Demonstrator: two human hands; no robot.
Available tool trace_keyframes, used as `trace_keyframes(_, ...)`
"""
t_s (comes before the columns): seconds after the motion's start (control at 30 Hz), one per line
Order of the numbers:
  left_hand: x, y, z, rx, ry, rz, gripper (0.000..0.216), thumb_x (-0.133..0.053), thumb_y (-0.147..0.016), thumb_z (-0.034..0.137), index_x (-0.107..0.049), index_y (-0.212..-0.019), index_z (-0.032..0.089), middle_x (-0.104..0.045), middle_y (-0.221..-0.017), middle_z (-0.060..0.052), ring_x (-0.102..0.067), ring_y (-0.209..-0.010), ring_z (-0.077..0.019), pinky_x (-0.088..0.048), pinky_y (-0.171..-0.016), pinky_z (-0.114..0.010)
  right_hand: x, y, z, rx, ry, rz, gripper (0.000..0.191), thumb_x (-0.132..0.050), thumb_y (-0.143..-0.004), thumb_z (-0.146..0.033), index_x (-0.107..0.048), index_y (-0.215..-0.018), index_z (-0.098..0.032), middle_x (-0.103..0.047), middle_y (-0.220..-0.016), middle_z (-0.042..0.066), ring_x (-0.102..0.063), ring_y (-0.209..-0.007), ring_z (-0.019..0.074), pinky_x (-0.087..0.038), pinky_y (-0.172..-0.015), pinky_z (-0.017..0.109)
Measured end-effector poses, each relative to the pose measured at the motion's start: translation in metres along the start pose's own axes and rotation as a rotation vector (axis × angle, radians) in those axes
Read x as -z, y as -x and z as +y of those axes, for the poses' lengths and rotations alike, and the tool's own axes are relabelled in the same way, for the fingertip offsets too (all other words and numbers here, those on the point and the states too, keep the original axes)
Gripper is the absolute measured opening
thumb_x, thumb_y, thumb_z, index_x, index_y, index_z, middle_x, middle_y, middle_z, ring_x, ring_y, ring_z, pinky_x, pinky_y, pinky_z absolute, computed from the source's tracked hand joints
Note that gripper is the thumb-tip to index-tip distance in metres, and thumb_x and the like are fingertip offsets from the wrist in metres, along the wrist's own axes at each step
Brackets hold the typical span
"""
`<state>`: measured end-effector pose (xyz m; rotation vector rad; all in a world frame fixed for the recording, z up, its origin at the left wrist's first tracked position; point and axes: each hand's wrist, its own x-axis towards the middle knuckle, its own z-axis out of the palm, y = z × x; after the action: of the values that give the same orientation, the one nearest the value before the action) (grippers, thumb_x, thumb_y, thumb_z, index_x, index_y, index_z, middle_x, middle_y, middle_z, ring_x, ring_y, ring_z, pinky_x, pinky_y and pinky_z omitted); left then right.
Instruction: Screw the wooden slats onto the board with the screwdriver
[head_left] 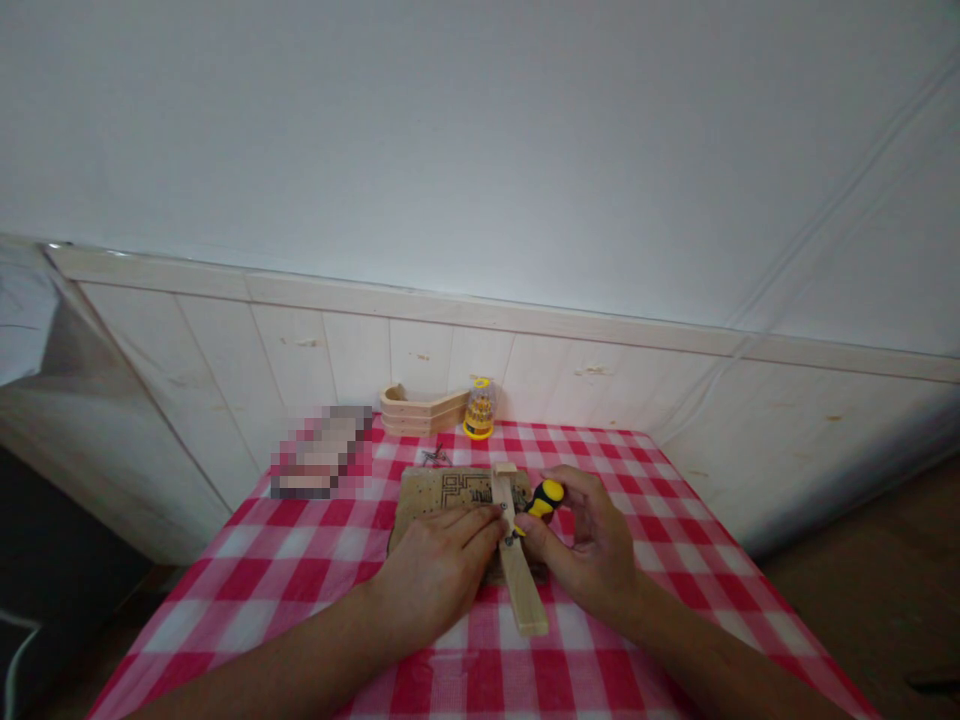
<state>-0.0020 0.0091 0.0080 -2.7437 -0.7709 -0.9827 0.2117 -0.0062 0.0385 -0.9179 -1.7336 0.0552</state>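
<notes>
A pale wooden strip [523, 592] lies lengthwise over a brown cardboard piece [424, 490], its near end reaching past the cardboard. Dark metal screws [510, 541] show at the strip's middle. My left hand [435, 565] rests over the cardboard, fingers together, their tips pressed against the strip's left side and holding it; the thumb is hidden. In my right hand [600, 545] is a small yellow and black screwdriver [550, 494], pinched between thumb and fingers. It tilts over the strip, its lower end close to the screws. Whether its tip touches a screw cannot be made out.
Behind the cardboard lie several loose screws [435, 457]. Stacked curved wooden pieces [424, 412] and a clear, yellow-based bit case [480, 410] stand near the wall. A pixelated flat object [322, 455] sits at the back left. Red and white checked cloth [300, 600] covers the table.
</notes>
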Motion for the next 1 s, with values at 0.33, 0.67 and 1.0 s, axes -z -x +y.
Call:
trace_keyframes(0.33,0.000,0.000,0.000,-0.028,-0.004,0.019,0.032,-0.051,-0.096,0.008,-0.065,-0.125,0.013,-0.075,-0.124,-0.013,-0.076,-0.107,-0.0255,-0.064,-0.091,-0.040,-0.001,-0.002,-0.004,-0.049,-0.092,0.024,0.035,-0.072,-0.089,-0.020,-0.060,-0.121,-0.027,-0.069,-0.095,0.004,-0.068,-0.075,0.0174,-0.062,-0.067,0.029)
trace_keyframes(0.67,-0.005,0.006,0.002,-0.027,-0.013,-0.032,0.038,-0.048,-0.096,0.008,-0.061,-0.131,0.013,-0.073,-0.130,-0.015,-0.072,-0.117,-0.0240,-0.060,-0.100,-0.040,-0.002,-0.008,0.006,-0.211,-0.187,0.127,0.038,-0.074,-0.091,-0.021,-0.061,-0.126,-0.028,-0.075,-0.095,0.004,-0.078,-0.081,0.0195,-0.069,-0.072,0.032)
trace_keyframes(1.0,-0.001,0.004,0.007,-0.019,-0.005,-0.022,0.035,-0.045,-0.099,0.008,-0.062,-0.129,0.010,-0.074,-0.128,-0.015,-0.074,-0.113,-0.0253,-0.062,-0.095,-0.039,0.000,-0.005,0.010,-0.275,-0.189,0.073,0.037,-0.076,-0.092,-0.025,-0.066,-0.127,-0.029,-0.079,-0.098,0.005,-0.080,-0.082,0.0203,-0.069,-0.073,0.032)
